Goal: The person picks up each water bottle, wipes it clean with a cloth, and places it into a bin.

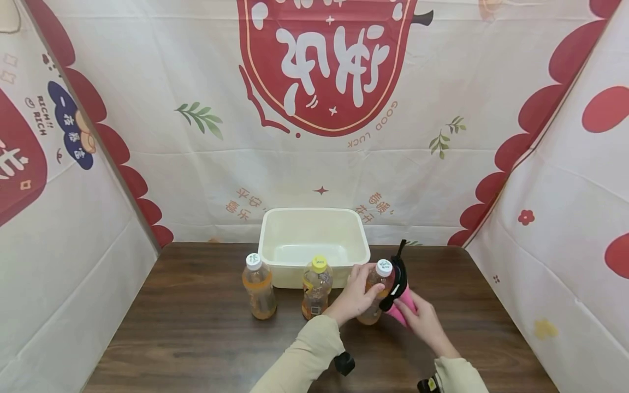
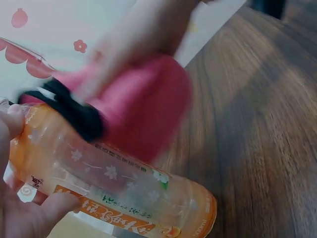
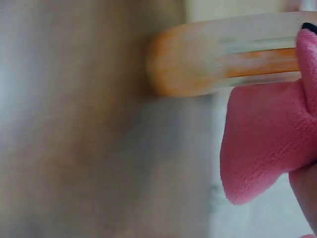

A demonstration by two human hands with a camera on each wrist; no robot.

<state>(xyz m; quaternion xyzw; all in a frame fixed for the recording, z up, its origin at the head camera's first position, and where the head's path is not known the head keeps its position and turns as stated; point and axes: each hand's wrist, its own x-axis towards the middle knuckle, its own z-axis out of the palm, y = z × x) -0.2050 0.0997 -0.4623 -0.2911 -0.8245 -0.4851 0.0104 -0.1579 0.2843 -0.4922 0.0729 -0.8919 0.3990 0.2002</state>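
My left hand (image 1: 355, 295) grips a clear plastic bottle (image 2: 124, 173) with a white cap and an orange-patterned label. The bottle leans a little; whether its base touches the table I cannot tell. In my right hand (image 1: 426, 325) is a pink plush cloth (image 3: 267, 129) with a black trim (image 1: 400, 278), pinched against the bottle's side. In the left wrist view the cloth and right hand are blurred. Left of these stand a yellow-capped bottle (image 1: 316, 289) and another white-capped bottle (image 1: 260, 295), both upright.
Behind the bottles, a cream plastic basin (image 1: 314, 275) stands at the back of the dark wood table (image 1: 196, 327). Printed white cloth (image 1: 196, 180) hangs at the back and on both sides.
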